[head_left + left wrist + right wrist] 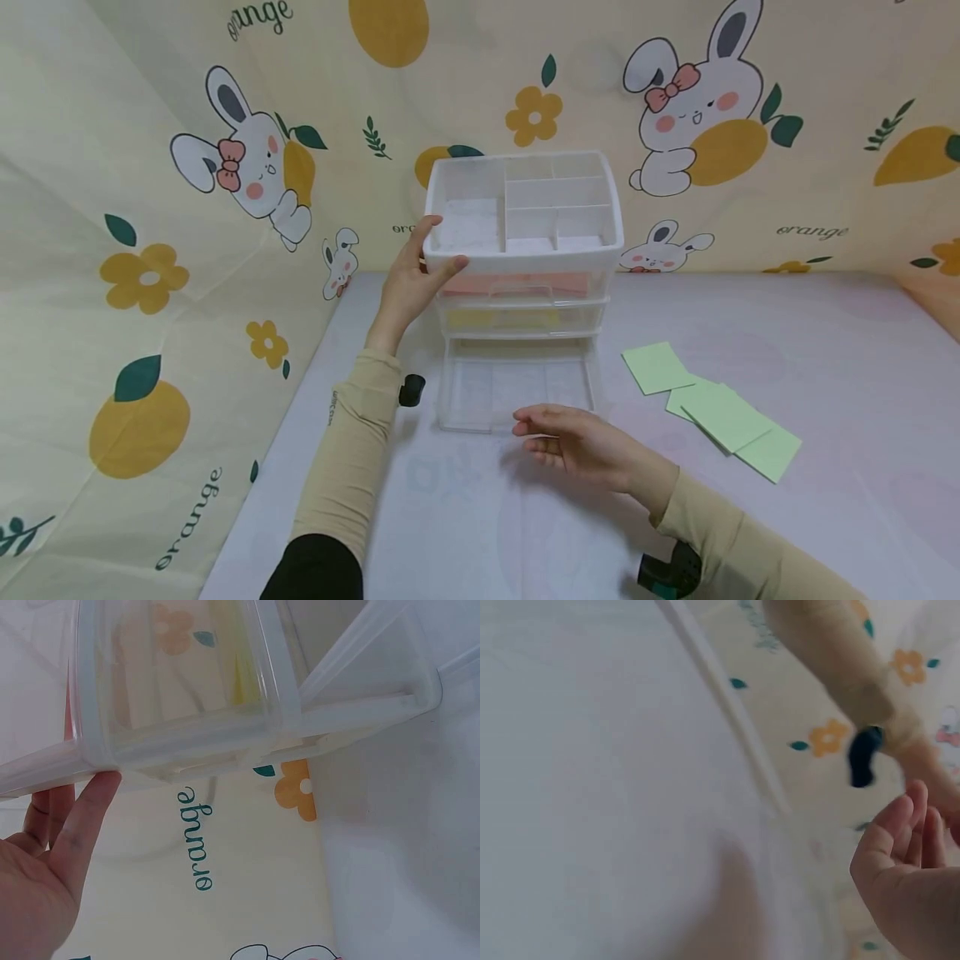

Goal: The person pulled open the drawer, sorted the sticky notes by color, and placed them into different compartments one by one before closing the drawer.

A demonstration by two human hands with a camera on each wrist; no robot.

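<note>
A white plastic drawer organizer [522, 262] with a divided top tray stands against the back backdrop. My left hand [412, 279] grips its upper left front corner, thumb on the front and fingers along the side; the left wrist view shows the thumb at the edge. Pink shows inside the upper drawer [525, 287] and yellow inside the middle drawer [525, 319]. The clear bottom drawer [491, 432] is pulled out toward me. Close to its front right corner hovers my right hand [592, 450], fingers loosely bent and holding nothing.
Several light green paper squares [723, 414] lie overlapping on the white table [840, 358], right of the organizer. A cloth backdrop [465, 108] with rabbits and oranges rises behind and on the left. Dark wrist devices [670, 570] hang under both sleeves.
</note>
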